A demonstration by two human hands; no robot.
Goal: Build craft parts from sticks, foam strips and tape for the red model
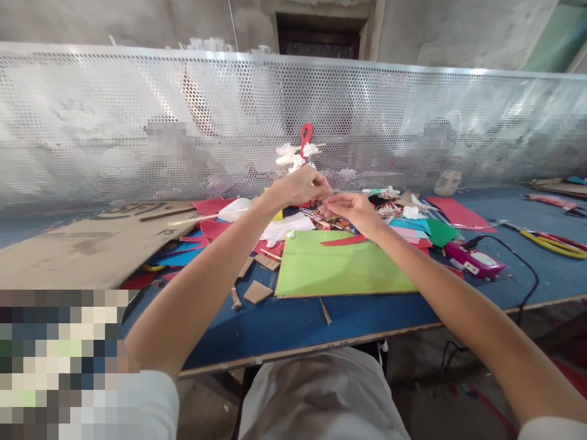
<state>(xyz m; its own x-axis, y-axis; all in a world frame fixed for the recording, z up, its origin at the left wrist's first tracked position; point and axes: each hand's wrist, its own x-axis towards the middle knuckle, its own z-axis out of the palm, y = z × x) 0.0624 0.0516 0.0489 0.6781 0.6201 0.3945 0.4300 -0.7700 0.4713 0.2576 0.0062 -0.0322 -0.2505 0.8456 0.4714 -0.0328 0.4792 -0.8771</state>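
Note:
Both my arms reach out over a blue table (321,324). My left hand (300,186) is closed in a pinch, and my right hand (353,209) is pinched too, fingertips meeting those of the left. Between them is a small thin thing, too small to name. Just behind my hands stands a craft piece with white paper flowers (293,156) and a red loop (306,134). A large light-green sheet (339,266) lies on the table below my hands, with a red paper sliver (343,240) on its far edge.
Red, blue, pink and green paper scraps (413,229) litter the table's middle. A big cardboard sheet (82,244) lies at the left. A pink glue gun (474,261) with a black cord sits at the right. A perforated metal screen (137,122) walls off the far side.

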